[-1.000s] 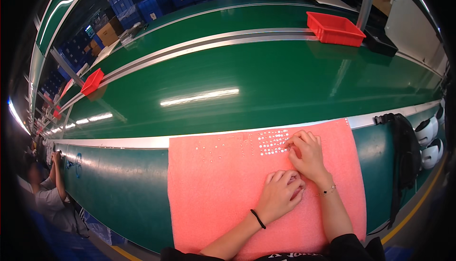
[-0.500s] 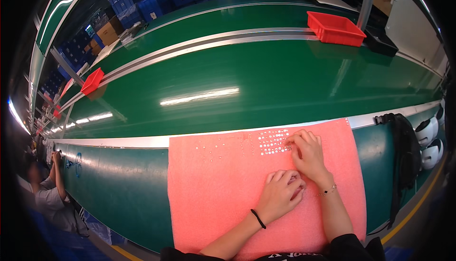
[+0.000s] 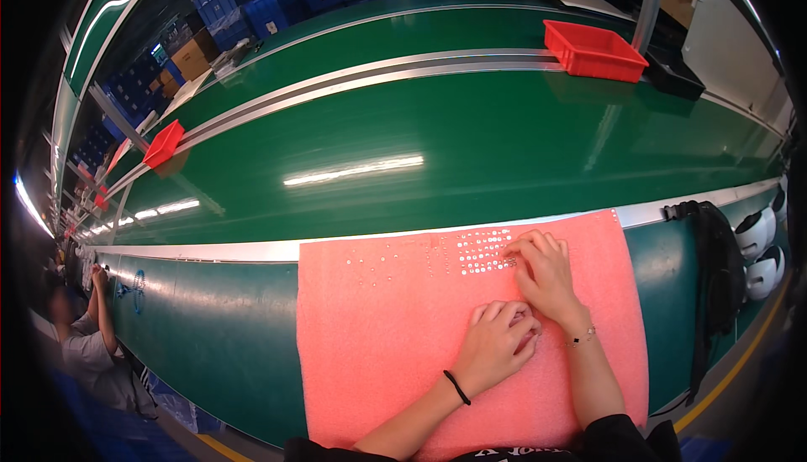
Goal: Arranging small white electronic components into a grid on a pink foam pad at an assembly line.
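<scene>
A pink foam sheet [image 3: 378,353] covers the bench in front of me. Small shiny round pieces [image 3: 483,253] lie in a tight block of rows near its far edge. To their left, other small round pieces [image 3: 383,258] are scattered more loosely. My right hand [image 3: 545,270] rests at the right side of the block, fingers bent and tips touching or just above the end pieces; anything pinched there is too small to make out. Nearer to me, my left hand [image 3: 503,340] lies on the foam with its fingers curled in toward the thumb, hiding whatever they hold.
Beyond the foam runs a green belt [image 3: 403,142] with a metal rail. A red bin [image 3: 593,52] stands at the far right, another red bin [image 3: 164,144] at the left. A black bag [image 3: 710,269] lies right of the foam. Another person [image 3: 92,344] works at the far left.
</scene>
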`<state>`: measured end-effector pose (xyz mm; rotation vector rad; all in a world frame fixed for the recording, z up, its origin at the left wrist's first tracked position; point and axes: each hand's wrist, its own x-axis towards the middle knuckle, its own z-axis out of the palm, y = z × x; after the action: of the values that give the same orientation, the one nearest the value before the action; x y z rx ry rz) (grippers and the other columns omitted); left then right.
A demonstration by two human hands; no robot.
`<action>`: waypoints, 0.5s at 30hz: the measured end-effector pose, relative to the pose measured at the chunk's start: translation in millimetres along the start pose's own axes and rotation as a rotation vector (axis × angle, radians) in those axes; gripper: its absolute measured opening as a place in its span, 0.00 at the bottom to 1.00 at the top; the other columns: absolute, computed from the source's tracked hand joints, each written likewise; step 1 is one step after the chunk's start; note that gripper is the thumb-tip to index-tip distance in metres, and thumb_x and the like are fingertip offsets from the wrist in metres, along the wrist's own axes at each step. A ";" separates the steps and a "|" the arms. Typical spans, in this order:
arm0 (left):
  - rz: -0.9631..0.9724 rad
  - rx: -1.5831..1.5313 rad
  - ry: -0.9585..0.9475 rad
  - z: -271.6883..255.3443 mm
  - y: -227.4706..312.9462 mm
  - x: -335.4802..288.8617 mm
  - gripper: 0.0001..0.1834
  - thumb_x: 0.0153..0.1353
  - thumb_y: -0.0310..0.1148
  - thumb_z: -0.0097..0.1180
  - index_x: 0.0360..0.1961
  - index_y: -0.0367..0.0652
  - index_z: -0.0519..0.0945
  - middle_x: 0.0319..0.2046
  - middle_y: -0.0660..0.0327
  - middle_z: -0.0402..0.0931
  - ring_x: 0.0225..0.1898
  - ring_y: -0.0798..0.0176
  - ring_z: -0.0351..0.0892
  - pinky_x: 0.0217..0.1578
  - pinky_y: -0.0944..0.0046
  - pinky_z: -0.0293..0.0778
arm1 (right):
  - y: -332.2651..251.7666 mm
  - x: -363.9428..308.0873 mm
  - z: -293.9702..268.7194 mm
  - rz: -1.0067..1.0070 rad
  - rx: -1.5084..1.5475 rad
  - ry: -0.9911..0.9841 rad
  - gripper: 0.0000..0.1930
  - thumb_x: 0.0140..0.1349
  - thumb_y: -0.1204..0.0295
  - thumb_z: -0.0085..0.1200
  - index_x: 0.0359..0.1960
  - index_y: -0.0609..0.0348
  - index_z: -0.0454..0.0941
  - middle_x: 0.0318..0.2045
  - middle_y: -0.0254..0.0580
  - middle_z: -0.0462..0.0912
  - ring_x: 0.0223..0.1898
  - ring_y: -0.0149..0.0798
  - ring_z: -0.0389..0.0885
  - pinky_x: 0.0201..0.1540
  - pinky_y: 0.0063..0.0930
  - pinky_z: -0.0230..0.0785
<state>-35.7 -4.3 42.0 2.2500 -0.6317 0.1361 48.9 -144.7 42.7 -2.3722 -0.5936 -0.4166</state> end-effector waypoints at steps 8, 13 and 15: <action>-0.003 0.004 -0.008 -0.2 -0.1 -0.2 0.07 0.53 0.33 0.63 0.35 0.50 0.83 0.44 0.64 0.73 0.49 0.58 0.71 0.51 0.54 0.64 | -0.1 0.2 -0.5 0.017 -0.001 0.007 0.14 0.52 0.81 0.51 0.40 0.51 0.79 0.35 0.33 0.74 0.41 0.38 0.73 0.47 0.36 0.57; -0.004 0.009 -0.012 0.0 -0.3 -0.3 0.07 0.53 0.34 0.63 0.35 0.50 0.83 0.44 0.64 0.74 0.50 0.58 0.71 0.51 0.54 0.64 | 0.4 0.1 0.5 -0.002 -0.014 0.004 0.15 0.52 0.82 0.51 0.40 0.50 0.79 0.36 0.33 0.74 0.41 0.38 0.73 0.47 0.37 0.57; -0.005 0.008 -0.012 -0.2 -0.2 -0.2 0.07 0.53 0.34 0.63 0.35 0.50 0.83 0.44 0.64 0.74 0.50 0.58 0.71 0.51 0.54 0.64 | -0.2 0.2 -0.3 -0.002 -0.011 0.003 0.15 0.52 0.82 0.51 0.40 0.50 0.79 0.36 0.33 0.75 0.41 0.38 0.73 0.47 0.36 0.57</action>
<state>-35.8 -3.9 42.0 2.2617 -0.6333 0.1229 48.8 -144.7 43.1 -2.3812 -0.5933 -0.4250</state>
